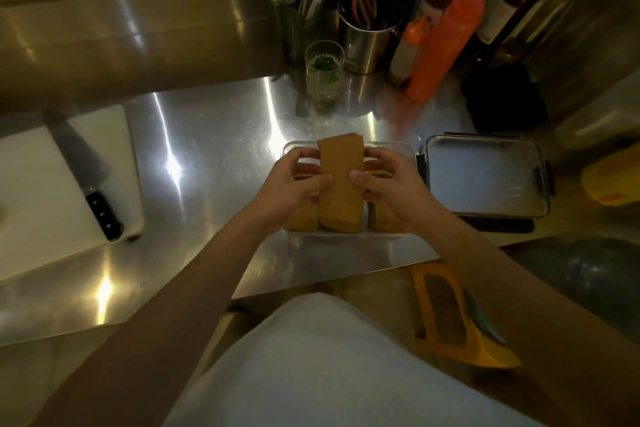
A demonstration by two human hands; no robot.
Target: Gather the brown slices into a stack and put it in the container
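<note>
Bench: steel bench (207,135), near edge by the container (408,152).
Stack: brown slices (341,180), flat, tan, over container between more slices.
Hands: left hand (294,184) and right hand (388,180) pinch the stack's sides.
Around: lid (485,177) right; knife (86,173) on cutting board (34,184) left.

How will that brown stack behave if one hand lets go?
The brown stack is probably loose slices pinched between the left hand and right hand, so it may fan apart. It keeps straight edges, so likely fairly stiff.

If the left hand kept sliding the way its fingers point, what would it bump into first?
The left hand points right and is already against the brown stack; just beyond is the right hand, though depth is unclear.
</note>
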